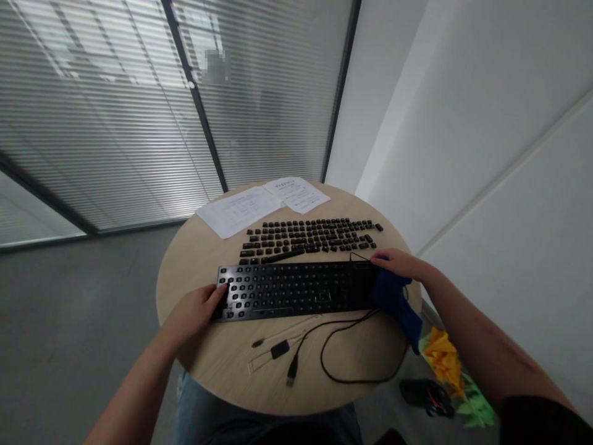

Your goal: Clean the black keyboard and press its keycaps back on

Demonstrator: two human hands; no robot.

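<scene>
A black keyboard [296, 289] with its keycaps off lies across the round table, bare switches facing up. My left hand [200, 309] grips its left end, thumb on top. At the far right corner, my right hand [399, 262] has its fingers closed on a blue cloth [393, 301]. The cloth covers the keyboard's right end and drapes over the table's edge. Beyond the keyboard, the loose black keycaps [283, 255] are laid out in rows. On the near side are a wire keycap puller [280, 350], a thin brush [258, 342] and the keyboard's USB plug [291, 369].
The black cable [324, 364] loops over the table's near right part. Printed papers [241, 210] lie at the back of the wooden table [185, 266]. Yellow cloth [443, 357], green cloth [475, 403] and a black object are on the floor at right. A white wall stands close right.
</scene>
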